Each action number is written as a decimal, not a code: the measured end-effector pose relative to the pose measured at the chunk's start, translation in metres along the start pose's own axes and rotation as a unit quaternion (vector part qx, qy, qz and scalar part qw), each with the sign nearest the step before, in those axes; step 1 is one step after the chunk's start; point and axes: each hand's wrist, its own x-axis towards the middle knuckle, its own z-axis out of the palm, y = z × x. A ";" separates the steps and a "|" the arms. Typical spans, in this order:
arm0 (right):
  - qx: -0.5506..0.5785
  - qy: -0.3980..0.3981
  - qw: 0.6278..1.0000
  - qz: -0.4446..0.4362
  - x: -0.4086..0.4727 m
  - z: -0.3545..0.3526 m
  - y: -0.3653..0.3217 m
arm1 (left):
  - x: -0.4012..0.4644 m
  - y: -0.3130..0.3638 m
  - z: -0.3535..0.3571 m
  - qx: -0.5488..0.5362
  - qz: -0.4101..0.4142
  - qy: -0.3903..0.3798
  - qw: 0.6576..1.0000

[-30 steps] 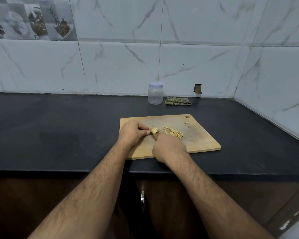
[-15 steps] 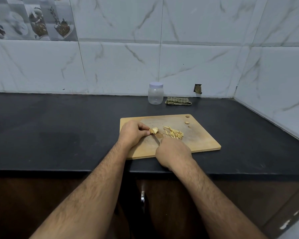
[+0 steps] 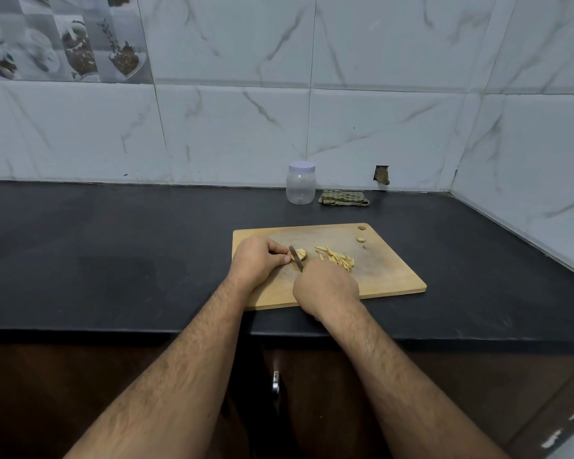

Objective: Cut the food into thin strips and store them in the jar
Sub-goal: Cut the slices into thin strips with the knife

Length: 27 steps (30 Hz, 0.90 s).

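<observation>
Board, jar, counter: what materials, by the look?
Board: wood, likely; pale tan, matte, scuffed grey in the middle. Jar: clear plastic, probably; translucent wall, white screw lid. Counter: dark stone, it seems; black, dull sheen, thick front edge.

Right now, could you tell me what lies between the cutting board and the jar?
In the head view, only bare dark countertop lies between the cutting board and the jar.
</observation>
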 end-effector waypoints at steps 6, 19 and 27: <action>0.006 0.003 1.000 0.003 0.002 0.004 -0.001 | -0.001 0.001 0.000 0.001 0.006 -0.004 1.000; 0.008 0.015 1.000 0.000 0.004 0.007 0.000 | -0.001 0.000 0.000 0.000 0.010 -0.003 1.000; 0.005 0.017 1.000 -0.004 0.003 0.006 -0.001 | 0.001 0.000 0.000 0.008 0.006 -0.005 1.000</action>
